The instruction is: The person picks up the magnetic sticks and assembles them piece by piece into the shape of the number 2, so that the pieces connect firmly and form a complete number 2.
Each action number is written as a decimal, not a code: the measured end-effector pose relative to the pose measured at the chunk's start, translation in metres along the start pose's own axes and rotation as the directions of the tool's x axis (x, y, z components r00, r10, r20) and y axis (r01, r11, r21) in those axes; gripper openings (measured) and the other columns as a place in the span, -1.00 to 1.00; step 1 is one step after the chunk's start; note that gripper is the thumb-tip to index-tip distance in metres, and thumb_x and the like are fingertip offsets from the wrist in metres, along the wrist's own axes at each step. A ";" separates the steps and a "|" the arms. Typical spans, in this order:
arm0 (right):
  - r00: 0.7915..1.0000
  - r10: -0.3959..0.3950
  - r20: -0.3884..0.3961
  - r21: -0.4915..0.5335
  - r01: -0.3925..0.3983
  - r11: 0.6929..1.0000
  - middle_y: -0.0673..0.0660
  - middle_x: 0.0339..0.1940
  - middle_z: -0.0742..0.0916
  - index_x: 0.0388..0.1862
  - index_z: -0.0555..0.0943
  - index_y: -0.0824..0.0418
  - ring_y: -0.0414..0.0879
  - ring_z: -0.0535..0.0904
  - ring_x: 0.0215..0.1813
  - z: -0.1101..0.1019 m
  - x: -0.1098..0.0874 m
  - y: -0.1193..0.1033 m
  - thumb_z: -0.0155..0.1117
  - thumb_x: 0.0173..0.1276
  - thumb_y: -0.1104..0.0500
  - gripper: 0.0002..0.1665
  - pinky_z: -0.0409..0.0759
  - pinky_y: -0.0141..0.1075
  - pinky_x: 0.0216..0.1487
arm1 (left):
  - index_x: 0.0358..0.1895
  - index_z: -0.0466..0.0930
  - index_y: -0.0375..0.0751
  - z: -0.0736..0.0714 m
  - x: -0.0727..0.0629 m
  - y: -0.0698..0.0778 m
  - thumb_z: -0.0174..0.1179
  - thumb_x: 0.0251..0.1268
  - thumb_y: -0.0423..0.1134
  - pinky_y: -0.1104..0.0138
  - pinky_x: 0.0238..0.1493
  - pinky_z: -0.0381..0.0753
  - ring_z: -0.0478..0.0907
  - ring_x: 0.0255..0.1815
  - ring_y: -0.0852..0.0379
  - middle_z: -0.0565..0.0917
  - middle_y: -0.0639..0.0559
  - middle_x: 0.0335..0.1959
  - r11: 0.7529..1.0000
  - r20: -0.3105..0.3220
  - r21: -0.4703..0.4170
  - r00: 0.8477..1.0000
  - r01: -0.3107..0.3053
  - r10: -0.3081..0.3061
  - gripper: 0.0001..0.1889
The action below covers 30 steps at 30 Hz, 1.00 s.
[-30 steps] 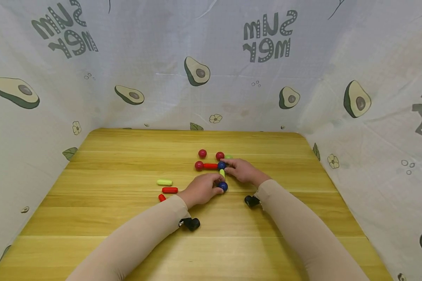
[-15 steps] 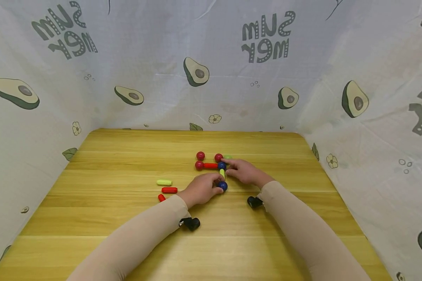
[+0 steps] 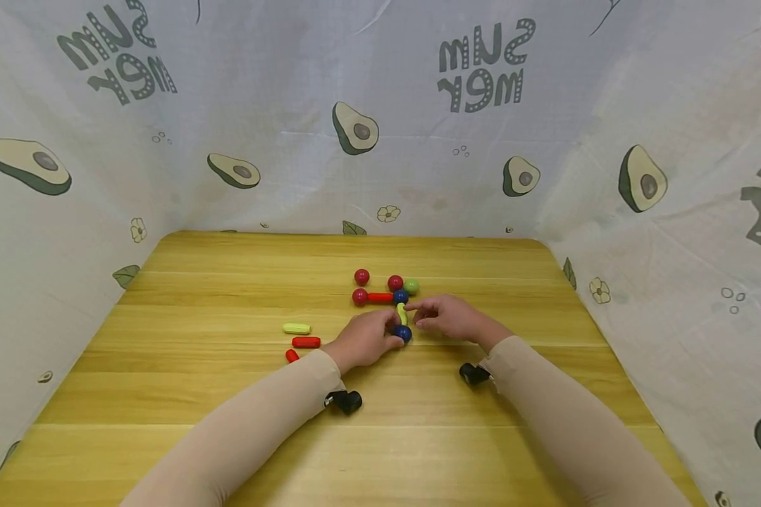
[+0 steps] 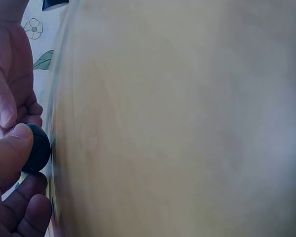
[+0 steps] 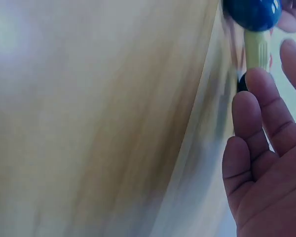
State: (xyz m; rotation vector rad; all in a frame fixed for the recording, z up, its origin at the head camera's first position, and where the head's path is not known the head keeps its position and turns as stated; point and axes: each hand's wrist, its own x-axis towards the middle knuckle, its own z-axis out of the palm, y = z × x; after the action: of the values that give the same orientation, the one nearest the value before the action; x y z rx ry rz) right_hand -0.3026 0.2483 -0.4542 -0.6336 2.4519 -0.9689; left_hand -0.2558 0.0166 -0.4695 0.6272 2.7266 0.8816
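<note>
My left hand [image 3: 363,341] pinches a near blue ball [image 3: 403,334] between thumb and fingers; the same dark ball [image 4: 40,150] shows in the left wrist view. From it a yellow-green rod [image 3: 402,314] runs away to a far blue ball [image 3: 401,297]. A red rod [image 3: 380,298] lies between that far ball and a crimson ball [image 3: 360,297] on the left. My right hand [image 3: 452,317] is beside the yellow-green rod, its index fingertip right at it and its fingers loosely bent. In the right wrist view, its fingertips [image 5: 259,81] overlap the rod's end.
Behind the joined pieces sit two more crimson balls [image 3: 362,277] and a light green ball [image 3: 411,286]. Left of my left hand lie a loose yellow-green rod [image 3: 297,329], a red rod [image 3: 306,342] and another partly hidden red rod [image 3: 292,356]. A patterned cloth [image 3: 292,197] surrounds the wooden table [image 3: 215,260].
My right hand has drawn back from the far blue ball to beside the yellow-green rod, uncovering the light green ball. My left hand keeps its place on the near blue ball.
</note>
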 end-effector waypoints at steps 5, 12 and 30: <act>0.999 -0.034 0.035 0.033 0.033 0.999 0.17 0.12 0.80 0.36 0.65 0.21 0.06 0.71 0.19 0.006 -0.003 -0.005 0.41 0.48 0.23 -0.51 0.64 0.04 0.31 | 0.01 0.55 0.01 0.001 0.002 -0.003 0.37 0.43 0.04 0.23 0.10 0.63 0.61 -0.11 0.16 0.76 0.10 -0.02 1.000 -0.012 0.004 1.000 0.020 -0.020 -0.70; 0.999 -0.018 0.036 0.007 0.018 1.000 0.17 0.17 0.80 0.32 0.68 0.17 0.08 0.71 0.23 0.014 -0.001 -0.011 0.45 0.45 0.20 -0.52 0.62 0.06 0.34 | -0.03 0.57 0.02 -0.002 0.001 -0.005 0.37 0.41 0.08 0.23 0.06 0.60 0.59 -0.16 0.15 0.76 0.13 -0.08 0.999 -0.024 0.026 1.000 0.020 -0.019 -0.70; 0.998 0.062 0.031 0.012 -0.062 0.998 0.11 0.19 0.78 0.25 0.72 0.13 -0.02 0.68 0.19 0.016 0.000 -0.012 0.43 0.47 0.18 -0.61 0.59 0.04 0.37 | 0.28 0.61 -0.11 -0.064 -0.026 -0.044 0.38 0.46 -0.07 0.04 0.38 0.55 0.60 0.30 -0.06 0.69 -0.01 0.26 0.995 -0.028 0.065 0.997 0.079 -0.077 -0.57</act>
State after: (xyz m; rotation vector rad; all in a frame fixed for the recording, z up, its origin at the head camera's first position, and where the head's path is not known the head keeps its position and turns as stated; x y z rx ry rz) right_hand -0.2914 0.2319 -0.4558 -0.5605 2.4217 -0.9432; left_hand -0.2677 -0.0593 -0.4430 0.5205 2.7922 0.7901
